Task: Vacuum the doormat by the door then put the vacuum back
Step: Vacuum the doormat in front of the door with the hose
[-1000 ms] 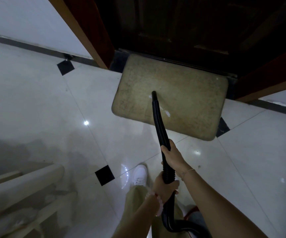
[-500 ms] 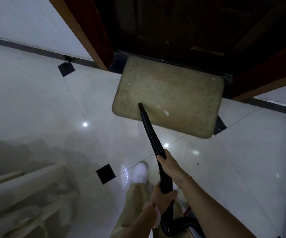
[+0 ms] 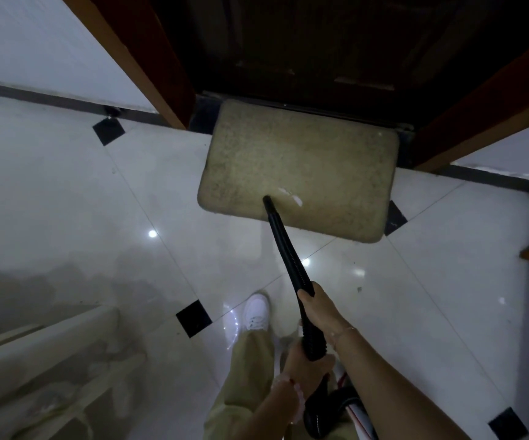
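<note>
Over tiles, left hand, right hand grip hose.

Head-height view, steeply down at floor

My forearms bare. Left hand: pale bead bracelet at wrist. Right hand: thin chain bracelet. Khaki trousers; white laced sneaker.

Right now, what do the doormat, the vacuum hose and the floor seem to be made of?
Doormat: beige pile fabric, probably; fuzzy matte surface.
Vacuum hose: black ribbed plastic, likely; ridges show.
Floor: glossy polished tile; lamp reflections, grout lines.
</note>
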`<act>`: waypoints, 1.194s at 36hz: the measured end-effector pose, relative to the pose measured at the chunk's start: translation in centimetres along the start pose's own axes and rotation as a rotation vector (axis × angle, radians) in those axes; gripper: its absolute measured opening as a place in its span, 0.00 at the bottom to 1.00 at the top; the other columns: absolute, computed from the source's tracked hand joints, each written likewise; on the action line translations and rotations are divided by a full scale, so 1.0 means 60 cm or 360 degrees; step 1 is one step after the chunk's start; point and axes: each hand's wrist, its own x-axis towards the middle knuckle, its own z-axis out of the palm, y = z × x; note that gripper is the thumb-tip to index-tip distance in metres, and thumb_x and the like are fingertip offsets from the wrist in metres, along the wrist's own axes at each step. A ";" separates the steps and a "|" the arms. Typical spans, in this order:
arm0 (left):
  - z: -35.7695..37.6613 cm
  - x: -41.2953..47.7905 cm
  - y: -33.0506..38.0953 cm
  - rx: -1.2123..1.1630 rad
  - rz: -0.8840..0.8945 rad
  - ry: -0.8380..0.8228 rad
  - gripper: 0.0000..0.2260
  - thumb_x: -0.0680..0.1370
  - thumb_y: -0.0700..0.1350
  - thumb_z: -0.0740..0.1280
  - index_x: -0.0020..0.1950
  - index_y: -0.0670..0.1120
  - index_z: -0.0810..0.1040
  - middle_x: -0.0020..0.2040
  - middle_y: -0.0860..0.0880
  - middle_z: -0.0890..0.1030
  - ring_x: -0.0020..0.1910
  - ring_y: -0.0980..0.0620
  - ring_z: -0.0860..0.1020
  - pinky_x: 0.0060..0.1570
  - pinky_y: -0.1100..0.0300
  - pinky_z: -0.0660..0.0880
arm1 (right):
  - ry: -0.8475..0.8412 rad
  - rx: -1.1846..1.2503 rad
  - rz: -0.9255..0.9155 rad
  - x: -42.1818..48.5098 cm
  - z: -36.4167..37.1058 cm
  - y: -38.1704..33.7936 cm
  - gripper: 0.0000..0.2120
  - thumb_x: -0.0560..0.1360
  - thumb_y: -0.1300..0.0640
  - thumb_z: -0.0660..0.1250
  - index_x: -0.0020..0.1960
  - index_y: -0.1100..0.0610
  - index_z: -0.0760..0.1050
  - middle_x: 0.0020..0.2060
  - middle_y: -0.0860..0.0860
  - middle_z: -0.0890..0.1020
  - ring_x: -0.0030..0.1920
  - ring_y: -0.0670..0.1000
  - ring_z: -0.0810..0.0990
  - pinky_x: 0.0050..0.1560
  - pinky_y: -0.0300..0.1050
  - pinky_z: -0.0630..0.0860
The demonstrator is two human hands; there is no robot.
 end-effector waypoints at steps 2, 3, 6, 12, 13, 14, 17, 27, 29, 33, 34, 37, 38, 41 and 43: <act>0.008 -0.003 0.005 0.0084 0.0008 -0.0020 0.08 0.73 0.39 0.65 0.35 0.49 0.70 0.34 0.49 0.75 0.37 0.48 0.75 0.40 0.58 0.72 | 0.0033 0.0060 0.0024 -0.005 -0.007 0.007 0.16 0.79 0.52 0.55 0.64 0.56 0.68 0.39 0.54 0.76 0.38 0.55 0.78 0.47 0.54 0.79; 0.012 -0.004 0.007 0.0125 0.0014 -0.0031 0.09 0.73 0.39 0.64 0.35 0.50 0.70 0.36 0.48 0.75 0.40 0.48 0.75 0.42 0.57 0.72 | 0.0048 0.0095 0.0033 -0.009 -0.011 0.009 0.16 0.80 0.52 0.55 0.64 0.57 0.68 0.40 0.54 0.76 0.38 0.55 0.78 0.45 0.52 0.78; 0.024 -0.010 0.013 0.0171 -0.0010 -0.0070 0.09 0.73 0.38 0.64 0.35 0.48 0.69 0.37 0.45 0.75 0.40 0.47 0.75 0.44 0.54 0.73 | 0.0078 0.0211 0.0052 -0.018 -0.024 0.017 0.16 0.81 0.53 0.54 0.66 0.59 0.67 0.40 0.55 0.75 0.36 0.54 0.77 0.36 0.45 0.76; 0.042 -0.015 0.028 0.0396 0.0033 -0.0117 0.08 0.74 0.39 0.63 0.37 0.49 0.69 0.37 0.47 0.75 0.42 0.48 0.75 0.50 0.50 0.76 | 0.0167 0.0388 0.0086 -0.027 -0.045 0.029 0.18 0.81 0.53 0.54 0.68 0.59 0.65 0.42 0.55 0.75 0.35 0.54 0.78 0.36 0.46 0.78; 0.046 -0.014 0.030 0.0471 0.0036 -0.0110 0.09 0.74 0.39 0.63 0.36 0.50 0.69 0.39 0.46 0.76 0.42 0.47 0.75 0.51 0.49 0.76 | 0.0176 0.0406 0.0093 -0.027 -0.048 0.031 0.18 0.81 0.53 0.54 0.68 0.60 0.65 0.42 0.55 0.75 0.35 0.54 0.78 0.36 0.46 0.78; 0.048 -0.012 0.030 0.0537 0.0034 -0.0095 0.08 0.74 0.40 0.63 0.36 0.49 0.69 0.41 0.45 0.76 0.43 0.47 0.75 0.53 0.50 0.77 | 0.0183 0.0421 0.0100 -0.027 -0.051 0.032 0.18 0.81 0.53 0.54 0.68 0.60 0.65 0.42 0.55 0.75 0.34 0.54 0.78 0.35 0.45 0.77; 0.051 -0.013 0.035 0.0473 0.0044 -0.0083 0.02 0.75 0.41 0.64 0.45 0.47 0.73 0.38 0.51 0.75 0.38 0.53 0.76 0.46 0.65 0.78 | 0.0199 0.0435 0.0095 -0.026 -0.058 0.033 0.18 0.81 0.53 0.54 0.68 0.61 0.66 0.41 0.55 0.75 0.32 0.53 0.77 0.32 0.43 0.76; 0.029 -0.007 0.033 0.0459 0.0005 -0.0054 0.05 0.74 0.40 0.64 0.41 0.49 0.70 0.37 0.48 0.76 0.37 0.50 0.76 0.43 0.55 0.77 | 0.0063 0.0529 0.0012 -0.021 -0.052 0.013 0.19 0.81 0.55 0.56 0.70 0.58 0.63 0.39 0.56 0.75 0.33 0.53 0.76 0.32 0.43 0.76; 0.017 -0.002 0.032 0.0441 0.0056 -0.0020 0.06 0.73 0.40 0.65 0.42 0.50 0.70 0.38 0.48 0.77 0.36 0.51 0.76 0.42 0.57 0.77 | 0.0033 0.0592 0.0016 -0.013 -0.051 0.005 0.23 0.79 0.54 0.58 0.73 0.55 0.60 0.41 0.55 0.76 0.36 0.55 0.78 0.38 0.47 0.79; -0.003 0.012 0.030 0.0250 0.0086 0.0001 0.09 0.73 0.37 0.66 0.52 0.44 0.70 0.36 0.51 0.75 0.30 0.57 0.74 0.29 0.70 0.72 | -0.0011 0.0681 -0.0083 0.012 -0.060 -0.027 0.34 0.78 0.58 0.60 0.79 0.50 0.48 0.45 0.52 0.77 0.41 0.56 0.79 0.44 0.50 0.79; -0.007 0.015 0.032 0.0218 0.0097 0.0002 0.09 0.73 0.37 0.66 0.51 0.44 0.70 0.36 0.51 0.75 0.29 0.59 0.74 0.28 0.71 0.72 | -0.0022 0.0721 -0.0115 0.021 -0.064 -0.037 0.36 0.78 0.59 0.61 0.79 0.49 0.45 0.48 0.53 0.77 0.40 0.55 0.79 0.44 0.50 0.79; -0.018 0.028 0.037 0.0173 0.0160 -0.0009 0.09 0.73 0.37 0.67 0.51 0.44 0.70 0.35 0.51 0.75 0.24 0.63 0.74 0.29 0.71 0.73 | -0.0038 0.0848 -0.0155 0.047 -0.074 -0.066 0.38 0.78 0.58 0.64 0.79 0.48 0.45 0.55 0.55 0.75 0.37 0.53 0.79 0.43 0.50 0.80; -0.022 0.032 0.040 0.0162 0.0172 -0.0012 0.09 0.73 0.37 0.67 0.51 0.43 0.70 0.34 0.51 0.75 0.23 0.64 0.74 0.29 0.71 0.72 | -0.0039 0.0878 -0.0166 0.055 -0.075 -0.075 0.36 0.78 0.58 0.65 0.78 0.48 0.48 0.53 0.55 0.75 0.35 0.53 0.78 0.41 0.49 0.80; -0.038 0.048 0.058 0.0120 0.0200 -0.0025 0.10 0.73 0.35 0.67 0.50 0.43 0.69 0.34 0.51 0.74 0.21 0.66 0.74 0.26 0.74 0.70 | -0.0005 0.0820 -0.0257 0.074 -0.068 -0.103 0.23 0.79 0.59 0.62 0.72 0.52 0.62 0.42 0.53 0.74 0.32 0.51 0.75 0.33 0.45 0.76; -0.048 0.055 0.074 0.0074 0.0179 -0.0044 0.10 0.73 0.35 0.68 0.49 0.42 0.69 0.35 0.50 0.74 0.21 0.67 0.75 0.25 0.74 0.70 | 0.0021 0.0752 -0.0321 0.080 -0.062 -0.117 0.21 0.79 0.59 0.61 0.71 0.52 0.63 0.40 0.52 0.73 0.32 0.50 0.74 0.32 0.44 0.75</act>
